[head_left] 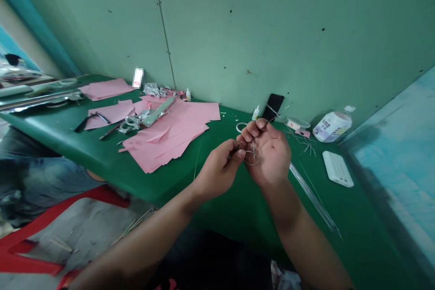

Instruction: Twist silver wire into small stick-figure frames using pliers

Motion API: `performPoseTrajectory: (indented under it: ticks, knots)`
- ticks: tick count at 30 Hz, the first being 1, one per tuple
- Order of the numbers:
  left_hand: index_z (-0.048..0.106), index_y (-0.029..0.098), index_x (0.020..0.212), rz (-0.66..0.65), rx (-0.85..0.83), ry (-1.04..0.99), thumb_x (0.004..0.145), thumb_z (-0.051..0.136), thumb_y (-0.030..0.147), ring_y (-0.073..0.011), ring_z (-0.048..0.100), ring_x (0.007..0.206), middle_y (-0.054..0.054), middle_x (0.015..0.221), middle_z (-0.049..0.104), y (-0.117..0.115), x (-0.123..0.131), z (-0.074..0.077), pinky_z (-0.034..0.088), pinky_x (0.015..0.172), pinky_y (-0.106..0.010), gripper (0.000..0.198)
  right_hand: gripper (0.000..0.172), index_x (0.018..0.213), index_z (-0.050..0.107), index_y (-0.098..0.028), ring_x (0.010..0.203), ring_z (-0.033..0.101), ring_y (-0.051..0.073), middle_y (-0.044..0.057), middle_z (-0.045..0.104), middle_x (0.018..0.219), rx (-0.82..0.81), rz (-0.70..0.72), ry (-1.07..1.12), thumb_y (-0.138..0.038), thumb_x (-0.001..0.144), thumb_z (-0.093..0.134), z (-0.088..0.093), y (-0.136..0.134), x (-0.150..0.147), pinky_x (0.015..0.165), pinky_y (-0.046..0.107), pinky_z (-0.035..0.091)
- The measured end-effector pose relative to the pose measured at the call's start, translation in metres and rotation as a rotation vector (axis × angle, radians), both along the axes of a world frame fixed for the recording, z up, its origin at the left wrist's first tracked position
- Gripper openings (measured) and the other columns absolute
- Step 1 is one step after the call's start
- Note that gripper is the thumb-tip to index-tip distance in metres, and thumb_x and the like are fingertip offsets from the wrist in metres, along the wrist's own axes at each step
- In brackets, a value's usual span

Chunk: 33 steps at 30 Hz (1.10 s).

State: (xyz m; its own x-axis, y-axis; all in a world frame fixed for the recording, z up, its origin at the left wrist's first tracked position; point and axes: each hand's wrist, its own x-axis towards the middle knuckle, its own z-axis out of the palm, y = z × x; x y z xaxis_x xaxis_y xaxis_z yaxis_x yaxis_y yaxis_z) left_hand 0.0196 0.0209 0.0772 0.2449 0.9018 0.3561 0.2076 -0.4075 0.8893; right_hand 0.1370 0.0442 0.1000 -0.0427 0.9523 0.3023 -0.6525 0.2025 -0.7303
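My left hand (220, 165) pinches a thin silvery twisted wire (253, 158) between thumb and forefinger. The wire is bent into a small loop in front of my right palm. My right hand (270, 152) is turned palm up, its fingers curled in at the top around the wire. Where exactly the right fingertips grip it is hard to make out. Beyond that hand, more twisted wire pieces (308, 147) lie on the green table (360, 217). A bundle of straight silvery wires (316, 201) rests beside my right forearm.
Pink paper sheets (173, 133) spread over the left side, with pliers (91, 120) nearby. Against the wall lean a black phone (273, 108) and a small glue bottle (256, 113). On the right are a large bottle (333, 126) and a white power bank (337, 168). Another person's leg (44, 186) shows at left.
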Motion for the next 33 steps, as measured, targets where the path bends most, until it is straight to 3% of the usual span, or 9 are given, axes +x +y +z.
performPoseTrajectory:
  ticks: [7,14,19,24,30,33]
  knots:
    - [0.049,0.019,0.080,0.045,0.020,0.039,0.094,0.043,0.029,-0.0138,0.047,0.067,-0.001,0.073,0.053,-0.002,0.001,-0.003,0.037,0.060,-0.026,0.019,0.029,0.073,0.045,-0.025,0.065,0.038,0.015,-0.001,0.030,0.075,-0.016,-0.005,0.071,-0.053,0.083,0.048,0.005,-0.005,0.002,0.060,0.030,0.043]
    - [0.046,0.020,0.080,0.058,0.092,0.124,0.094,0.040,0.025,-0.0152,0.048,0.070,-0.002,0.076,0.053,-0.003,-0.004,-0.003,0.038,0.063,-0.028,0.016,0.021,0.074,0.041,-0.025,0.064,0.039,0.014,-0.002,0.031,0.075,0.014,-0.016,0.054,-0.029,0.071,0.061,0.003,-0.004,0.004,0.058,0.028,0.039]
    - [0.044,0.020,0.080,0.081,0.145,0.165,0.093,0.041,0.020,-0.0159,0.050,0.074,-0.002,0.078,0.053,-0.001,-0.007,-0.004,0.038,0.066,-0.028,0.014,0.022,0.074,0.040,-0.025,0.065,0.038,0.014,-0.002,0.031,0.075,0.003,-0.011,0.032,-0.027,0.068,0.061,0.003,-0.005,0.003,0.059,0.029,0.038]
    - [0.042,0.020,0.080,0.127,0.207,0.128,0.094,0.040,0.019,-0.0160,0.050,0.076,-0.002,0.079,0.052,0.002,-0.004,-0.008,0.038,0.066,-0.028,0.014,0.023,0.075,0.042,-0.025,0.067,0.040,0.013,-0.003,0.031,0.076,-0.040,0.086,0.089,-0.019,0.066,0.061,0.001,-0.005,0.000,0.062,0.028,0.039]
    - [0.042,0.021,0.081,0.227,0.265,0.084,0.095,0.040,0.021,-0.0164,0.052,0.077,-0.003,0.082,0.054,0.006,-0.005,-0.010,0.038,0.066,-0.029,0.014,0.026,0.076,0.043,-0.025,0.078,0.051,0.014,-0.003,0.042,0.078,-0.055,0.108,0.060,-0.012,0.060,0.060,-0.003,-0.005,-0.005,0.075,0.030,0.043]
    - [0.043,0.021,0.081,0.249,0.299,0.105,0.095,0.041,0.021,-0.0162,0.053,0.076,-0.003,0.081,0.055,0.008,-0.009,-0.009,0.039,0.066,-0.029,0.013,0.019,0.077,0.049,-0.025,0.093,0.055,0.017,-0.001,0.052,0.087,-0.048,0.154,0.024,-0.016,0.066,0.062,-0.004,-0.005,-0.007,0.082,0.031,0.043]
